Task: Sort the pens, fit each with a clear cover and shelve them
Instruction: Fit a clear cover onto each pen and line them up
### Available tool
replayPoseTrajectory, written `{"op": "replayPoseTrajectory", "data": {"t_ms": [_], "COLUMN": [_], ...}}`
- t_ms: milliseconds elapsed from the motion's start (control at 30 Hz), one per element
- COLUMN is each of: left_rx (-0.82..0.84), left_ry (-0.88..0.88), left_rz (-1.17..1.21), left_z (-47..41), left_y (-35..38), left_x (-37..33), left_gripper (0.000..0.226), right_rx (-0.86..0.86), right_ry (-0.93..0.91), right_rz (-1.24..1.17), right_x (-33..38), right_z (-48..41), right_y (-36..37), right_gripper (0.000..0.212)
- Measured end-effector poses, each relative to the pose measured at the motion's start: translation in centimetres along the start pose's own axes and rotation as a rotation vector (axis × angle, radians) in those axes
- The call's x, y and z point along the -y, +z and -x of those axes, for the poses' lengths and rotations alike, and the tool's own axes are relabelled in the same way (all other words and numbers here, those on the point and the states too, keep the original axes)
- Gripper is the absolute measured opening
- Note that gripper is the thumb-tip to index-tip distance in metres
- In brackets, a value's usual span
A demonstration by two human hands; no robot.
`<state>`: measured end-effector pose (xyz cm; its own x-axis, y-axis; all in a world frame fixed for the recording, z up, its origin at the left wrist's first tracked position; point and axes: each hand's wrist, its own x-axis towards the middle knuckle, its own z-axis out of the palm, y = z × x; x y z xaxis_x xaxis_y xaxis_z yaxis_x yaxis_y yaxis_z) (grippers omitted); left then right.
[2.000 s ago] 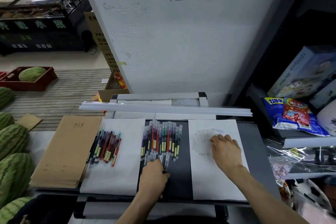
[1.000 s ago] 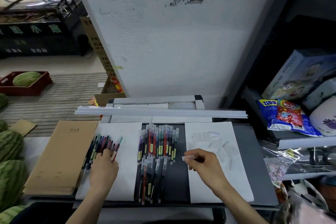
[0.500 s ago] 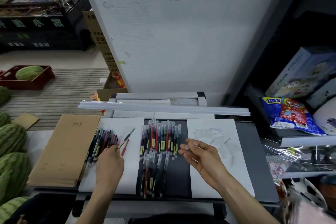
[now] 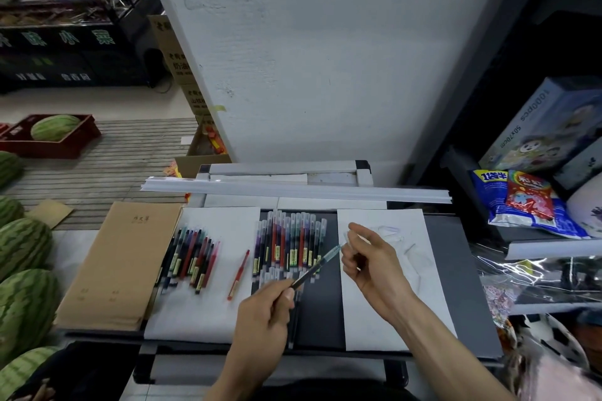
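My left hand [image 4: 264,312] grips a dark pen [image 4: 314,267] by its lower end, tip slanting up to the right. My right hand [image 4: 371,262] pinches a clear cover [image 4: 353,236] just right of the pen's tip. A bunch of coloured pens [image 4: 192,260] lies on the left white sheet [image 4: 195,312], with a single red pen [image 4: 238,274] apart beside it. More pens [image 4: 290,244] lie in rows on the dark tray [image 4: 321,319]. Loose clear covers [image 4: 391,233] rest on the right white sheet [image 4: 374,332].
Brown notebooks [image 4: 120,264] are stacked at the left. A long white rail [image 4: 293,190] crosses behind the tray. Watermelons [image 4: 22,244] line the far left. Shelves at the right hold a snack bag [image 4: 521,202] and a puzzle box [image 4: 547,127].
My left hand left the left bunch and lifted a dark pen over the tray; a red pen now lies alone on the sheet. My right hand rose with a clear cover toward the pen tip.
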<state>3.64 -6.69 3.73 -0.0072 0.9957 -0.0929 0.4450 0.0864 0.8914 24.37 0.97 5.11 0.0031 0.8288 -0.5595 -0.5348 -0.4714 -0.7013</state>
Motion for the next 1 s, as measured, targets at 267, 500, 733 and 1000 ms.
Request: {"op": "replayPoseTrajectory", "data": {"t_ms": [267,500,733,1000], "left_rx": [-0.002,-0.023,-0.016,-0.022], "left_ry": [-0.082,-0.083,-0.077,-0.073], "left_rz": [0.052,0.045,0.000,0.001], "left_z": [0.8,0.8,0.7,0.6], "left_y": [0.4,0.5,0.7,0.9], "left_x": [0.3,0.6,1.1,0.9], "left_gripper": [0.030,0.029,0.026,0.031], "right_rx": [0.075,0.180,0.196,0.179], "right_ry": [-0.006,-0.018,-0.053,-0.105], "right_rz": [-0.036,0.044,0.187,0.258], "right_x": [0.9,1.4,1.2,0.9], "right_z": [0.3,0.7,1.0,0.6], "right_y": [-0.8,-0.3,0.0,0.0], "right_gripper": [0.022,0.024,0.029,0.028]}}
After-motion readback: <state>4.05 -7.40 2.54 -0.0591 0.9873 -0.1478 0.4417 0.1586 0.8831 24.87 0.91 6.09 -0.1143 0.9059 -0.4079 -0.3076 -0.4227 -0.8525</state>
